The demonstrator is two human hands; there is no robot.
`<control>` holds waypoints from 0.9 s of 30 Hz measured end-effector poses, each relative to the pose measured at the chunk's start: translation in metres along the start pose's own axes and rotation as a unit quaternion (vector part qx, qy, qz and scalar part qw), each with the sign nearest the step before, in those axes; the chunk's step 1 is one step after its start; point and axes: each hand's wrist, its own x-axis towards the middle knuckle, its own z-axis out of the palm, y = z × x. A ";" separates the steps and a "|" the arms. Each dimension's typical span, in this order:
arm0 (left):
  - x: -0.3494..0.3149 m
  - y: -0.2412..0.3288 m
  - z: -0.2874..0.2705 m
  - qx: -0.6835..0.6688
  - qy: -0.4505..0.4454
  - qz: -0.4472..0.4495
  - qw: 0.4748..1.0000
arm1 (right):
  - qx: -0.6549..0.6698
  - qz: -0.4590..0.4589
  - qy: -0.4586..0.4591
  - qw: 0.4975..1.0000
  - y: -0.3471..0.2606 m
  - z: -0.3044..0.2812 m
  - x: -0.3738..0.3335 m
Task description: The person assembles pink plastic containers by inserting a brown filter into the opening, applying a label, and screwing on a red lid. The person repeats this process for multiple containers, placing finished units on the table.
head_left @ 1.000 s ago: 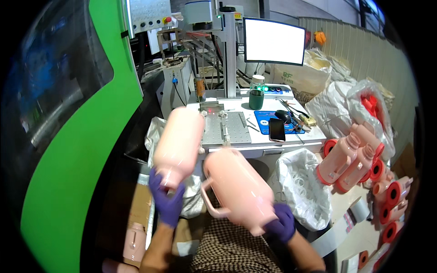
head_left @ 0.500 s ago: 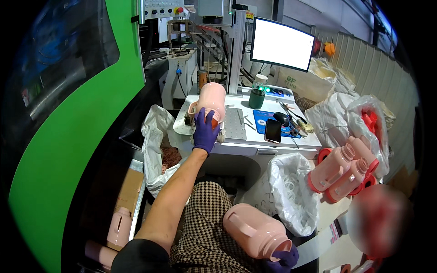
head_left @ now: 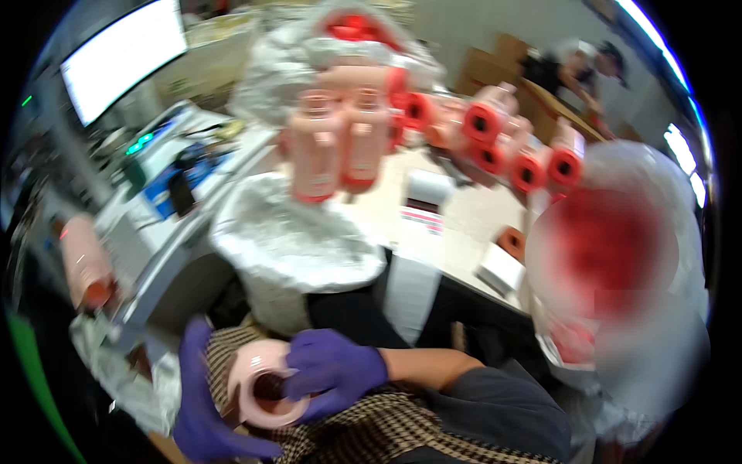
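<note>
The purple-gloved right hand grips a shiny, round pink jug, dark inside, by its mouth, over checked cloth. The purple-gloved left hand curves beside it, fingers spread wide. A cloudy plastic bag holds red things.

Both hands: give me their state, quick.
Left hand: open, beside the pink bottle; contact unclear.
Right hand: closed, holding the pink bottle.

Your camera rides on your head, the left one of a pair, looking down and forward over your lap. Your left hand and right hand sit close, lower left and lower centre; the desk slants farther off at left, the screen upper left.
</note>
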 end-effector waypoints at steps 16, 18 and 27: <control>-0.081 -0.058 -0.058 0.114 0.138 -0.344 0.922 | -0.654 0.371 0.100 0.652 -0.105 -0.368 -0.251; -0.126 -0.108 -0.052 0.033 0.242 -0.314 0.917 | -0.607 0.638 0.165 0.444 -0.144 -0.435 -0.364; -0.133 -0.109 0.053 -0.073 0.188 -0.263 0.944 | -0.255 0.872 0.355 0.219 -0.202 -0.518 -0.566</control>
